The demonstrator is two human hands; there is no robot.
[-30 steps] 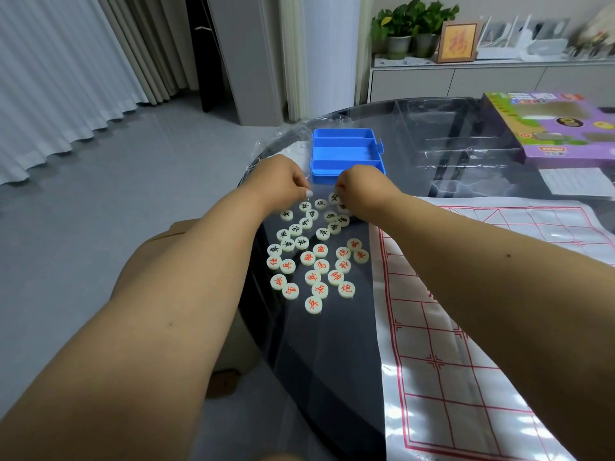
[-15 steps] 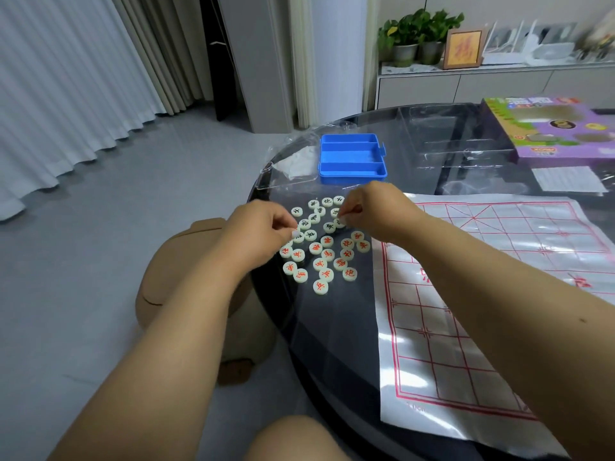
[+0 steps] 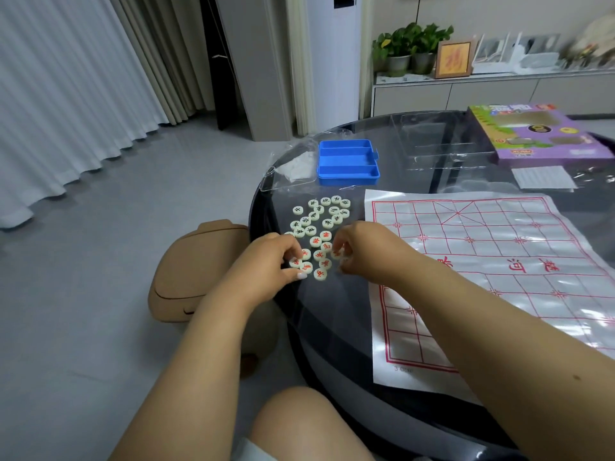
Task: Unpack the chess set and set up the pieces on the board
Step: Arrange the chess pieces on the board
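Several round cream chess pieces (image 3: pixel 319 221) lie in a loose cluster on the dark glass table (image 3: pixel 332 327), black-marked ones at the far end, red-marked ones nearer me. To their right the white board sheet (image 3: pixel 482 261) with a red grid lies flat and bare. Beyond the pieces sits the open blue case (image 3: pixel 347 161). My left hand (image 3: pixel 273 261) pinches a red-marked piece at the cluster's near left edge. At the near right edge my right hand (image 3: pixel 362 251) pinches another red-marked piece. Both fingertips hide parts of neighbouring pieces.
A purple game box (image 3: pixel 532 134), clear plastic packaging (image 3: pixel 432 144) and a paper slip (image 3: pixel 542 177) lie at the table's far side. A crumpled clear bag (image 3: pixel 293 168) sits left of the case. A tan stool (image 3: pixel 196 267) stands on the floor against the table's left edge.
Both hands have drawn back from the black-marked far end of the cluster to the red-marked near end and closed on pieces there. The view has tilted downward.
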